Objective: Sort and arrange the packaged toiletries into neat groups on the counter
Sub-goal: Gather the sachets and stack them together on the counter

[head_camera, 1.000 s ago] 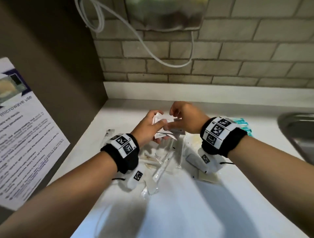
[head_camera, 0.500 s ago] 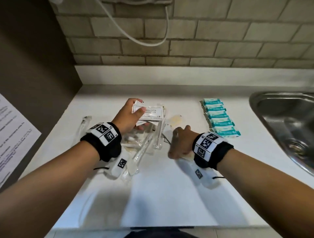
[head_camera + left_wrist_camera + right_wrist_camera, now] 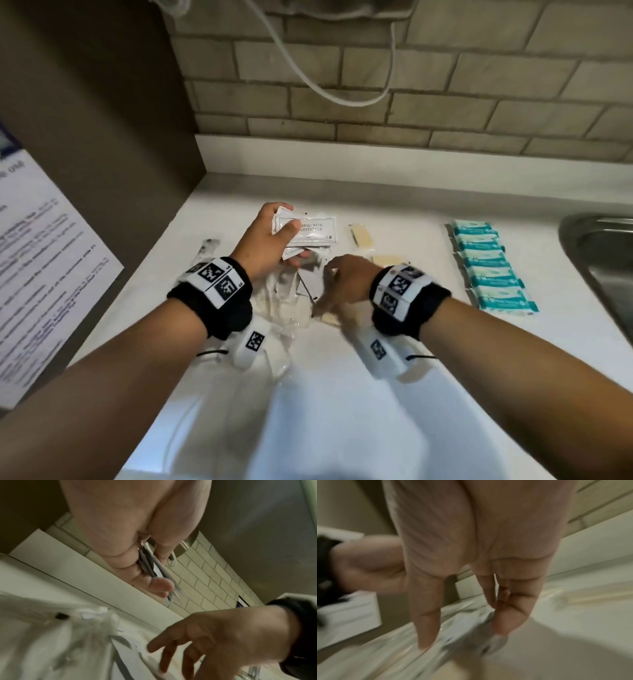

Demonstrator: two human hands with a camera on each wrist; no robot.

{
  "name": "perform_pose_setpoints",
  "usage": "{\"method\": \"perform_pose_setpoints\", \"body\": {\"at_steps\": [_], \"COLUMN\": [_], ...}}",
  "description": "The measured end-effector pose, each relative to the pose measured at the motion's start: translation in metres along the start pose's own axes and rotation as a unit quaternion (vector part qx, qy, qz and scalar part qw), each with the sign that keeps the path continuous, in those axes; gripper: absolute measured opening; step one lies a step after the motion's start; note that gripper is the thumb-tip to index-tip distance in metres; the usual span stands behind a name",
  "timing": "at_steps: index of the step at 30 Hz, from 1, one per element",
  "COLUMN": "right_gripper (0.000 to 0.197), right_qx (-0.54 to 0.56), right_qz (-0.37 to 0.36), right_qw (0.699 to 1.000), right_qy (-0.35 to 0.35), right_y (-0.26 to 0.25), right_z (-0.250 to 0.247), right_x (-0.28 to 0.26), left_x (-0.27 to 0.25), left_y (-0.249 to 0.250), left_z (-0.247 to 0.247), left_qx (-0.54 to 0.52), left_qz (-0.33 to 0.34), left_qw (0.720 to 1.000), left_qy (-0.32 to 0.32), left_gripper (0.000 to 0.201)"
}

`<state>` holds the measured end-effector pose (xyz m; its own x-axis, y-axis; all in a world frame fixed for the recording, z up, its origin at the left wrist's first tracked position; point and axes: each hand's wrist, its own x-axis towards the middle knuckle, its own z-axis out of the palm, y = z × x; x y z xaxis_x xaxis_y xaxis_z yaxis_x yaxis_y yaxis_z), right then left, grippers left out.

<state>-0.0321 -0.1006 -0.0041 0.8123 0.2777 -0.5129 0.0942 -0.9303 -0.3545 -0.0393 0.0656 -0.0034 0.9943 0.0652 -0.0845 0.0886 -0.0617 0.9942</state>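
My left hand (image 3: pixel 287 241) grips a stack of white shampoo sachets (image 3: pixel 313 228) above the counter, thumb on the top one; in the left wrist view the sachets (image 3: pixel 155 566) show edge-on between its fingers. Below them my right hand (image 3: pixel 325 296) reaches down with straight, spread fingers onto a heap of clear-wrapped packets (image 3: pixel 284 305). In the right wrist view its fingertips (image 3: pixel 503 626) touch a grey-white sachet (image 3: pixel 494 643) lying on that clear plastic (image 3: pixel 399 650). The right hand (image 3: pixel 214 635) holds nothing.
A neat row of teal packets (image 3: pixel 489 267) lies at the right, next to a steel sink (image 3: pixel 603 263). Two beige soap bars (image 3: pixel 361 234) lie behind the right hand. One clear packet (image 3: pixel 207 250) sits apart at the left. A printed sheet (image 3: pixel 41 274) hangs on the left wall.
My left hand still holds the sachets, lifted slightly. The right hand left the stack a second ago, dropped to the counter, and now spreads its fingers on the heap.
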Motion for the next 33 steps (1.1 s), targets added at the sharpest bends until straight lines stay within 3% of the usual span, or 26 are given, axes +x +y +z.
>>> {"method": "perform_pose_setpoints", "body": {"at_steps": [3, 8, 18, 25, 28, 30, 33], "right_gripper": [0.09, 0.079, 0.06, 0.083, 0.061, 0.055, 0.061], "right_qx": [0.006, -0.106, -0.13, -0.134, -0.165, -0.14, -0.037], "right_qz": [0.052, 0.142, 0.033, 0.024, 0.007, -0.03, -0.076], "right_qw": [0.997, 0.982, 0.991, 0.987, 0.985, 0.989, 0.996], "right_qy": [0.065, 0.06, 0.023, 0.089, 0.04, 0.028, 0.039], "right_y": [0.026, 0.045, -0.004, 0.007, 0.009, 0.01, 0.024], "right_z": [-0.027, -0.032, -0.002, -0.03, -0.031, -0.031, -0.035], "right_x": [0.01, 0.025, 0.054, 0.061, 0.063, 0.06, 0.052], "left_x": [0.005, 0.014, 0.031, 0.036, 0.037, 0.037, 0.033], "left_y": [-0.001, 0.0, 0.005, 0.004, 0.005, 0.008, 0.012], "left_z": [-0.007, -0.003, 0.001, 0.001, 0.007, 0.012, 0.021], "left_qx": [-0.026, -0.021, 0.006, 0.005, 0.018, 0.025, 0.037], "left_qz": [-0.007, -0.016, 0.019, 0.02, 0.029, 0.032, 0.03], "left_qw": [1.0, 1.0, 0.999, 1.0, 0.999, 0.999, 0.998], "left_qy": [0.013, -0.002, -0.027, -0.013, -0.023, -0.025, -0.031], "left_gripper": [0.023, 0.024, 0.018, 0.021, 0.021, 0.022, 0.022]}}
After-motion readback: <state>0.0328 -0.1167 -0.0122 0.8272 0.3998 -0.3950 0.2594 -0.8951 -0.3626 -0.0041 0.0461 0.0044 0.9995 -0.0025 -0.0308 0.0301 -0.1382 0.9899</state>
